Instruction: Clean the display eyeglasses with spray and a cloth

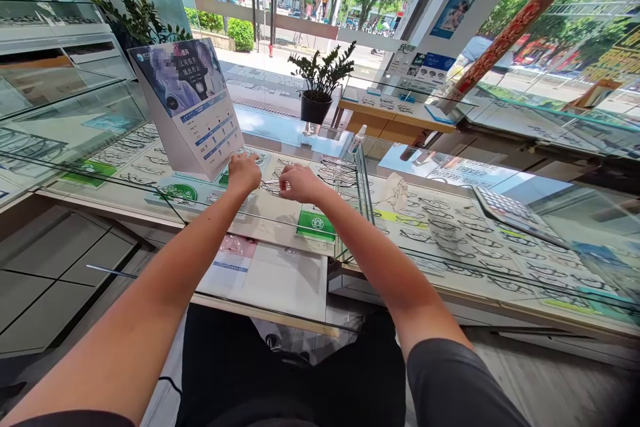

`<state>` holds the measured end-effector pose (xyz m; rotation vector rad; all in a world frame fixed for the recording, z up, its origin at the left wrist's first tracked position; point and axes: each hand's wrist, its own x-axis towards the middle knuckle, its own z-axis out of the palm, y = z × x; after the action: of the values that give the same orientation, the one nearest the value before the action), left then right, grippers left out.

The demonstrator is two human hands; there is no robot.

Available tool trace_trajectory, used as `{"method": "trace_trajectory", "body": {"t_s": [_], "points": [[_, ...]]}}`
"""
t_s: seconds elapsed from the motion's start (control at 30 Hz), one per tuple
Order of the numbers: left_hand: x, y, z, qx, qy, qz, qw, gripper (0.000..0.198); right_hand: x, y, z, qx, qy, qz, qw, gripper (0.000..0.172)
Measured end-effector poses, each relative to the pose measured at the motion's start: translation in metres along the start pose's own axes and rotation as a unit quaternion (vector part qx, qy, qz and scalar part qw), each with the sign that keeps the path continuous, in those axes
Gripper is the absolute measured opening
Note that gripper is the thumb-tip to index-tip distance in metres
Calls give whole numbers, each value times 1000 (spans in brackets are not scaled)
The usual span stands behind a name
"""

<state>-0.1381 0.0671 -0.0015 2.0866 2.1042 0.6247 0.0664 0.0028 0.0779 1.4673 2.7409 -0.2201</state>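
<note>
My left hand [244, 172] is over the glass counter, close to the lower right edge of a standing cardboard sign [207, 130]. Its fingers are bent, and whatever they hold, if anything, is hidden. A short way to the right, my right hand [300, 184] is closed, thumb and fingers drawn together. A thin pale sliver [273, 182] shows by its fingertips; I cannot tell whether it is in the hand or under the glass. Rows of eyeglasses [337, 170] lie around and beneath both hands, and a green card [316, 224] sits below the right wrist.
A potted plant [316, 107] and a small spray bottle [358, 138] stand beyond my hands. To the right, a crumpled pale cloth [395, 190] and a tablet-like panel [515, 214] are by more eyeglasses. A white drawer or shelf [290, 280] lies below the counter front.
</note>
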Motion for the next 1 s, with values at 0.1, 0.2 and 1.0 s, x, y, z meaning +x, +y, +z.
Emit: {"method": "trace_trajectory", "body": {"t_s": [0.1, 0.2, 1.0], "points": [[1, -1, 1, -2, 0, -3, 1000, 57, -5, 1, -2, 3, -6, -13, 1000, 15], [1, -2, 2, -4, 2, -4, 1000, 58, -7, 3, -4, 8, -11, -19, 1000, 15], [1, 0, 0, 2, -2, -4, 1000, 59, -3, -8, -1, -18, 27, 13, 999, 20]]}}
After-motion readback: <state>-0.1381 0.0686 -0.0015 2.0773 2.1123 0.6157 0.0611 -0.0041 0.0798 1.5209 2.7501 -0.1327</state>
